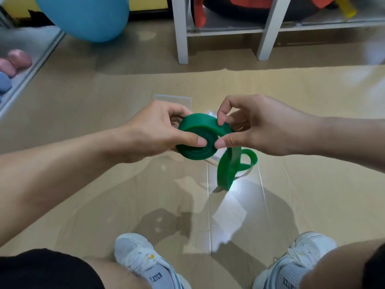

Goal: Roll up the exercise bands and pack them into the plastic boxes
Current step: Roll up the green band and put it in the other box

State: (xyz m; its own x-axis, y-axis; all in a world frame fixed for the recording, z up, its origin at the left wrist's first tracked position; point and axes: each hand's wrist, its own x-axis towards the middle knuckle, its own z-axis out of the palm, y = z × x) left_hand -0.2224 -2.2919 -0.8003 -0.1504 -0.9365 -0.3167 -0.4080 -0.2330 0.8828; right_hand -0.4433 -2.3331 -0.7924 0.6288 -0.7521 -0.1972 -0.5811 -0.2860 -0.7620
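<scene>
Floor (83, 113) of pale wood fills the frame. Blue exercise ball (83, 15) upper left; white shelf legs (181, 32) top centre. Clear plastic box (235, 205) lies flat at lower centre, between two white sneakers (141, 259). Left hand (158, 130) pinches the green exercise band (200, 138) roll at centre, thumb on its face. Right hand (258, 126) pinches the roll's edge; loose tail hangs down, touching the box.

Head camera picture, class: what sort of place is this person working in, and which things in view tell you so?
Probably a home gym or exercise room: a big blue exercise ball on the floor, pink and blue dumbbells at the left, and a green exercise band gripped in both hands.
</scene>
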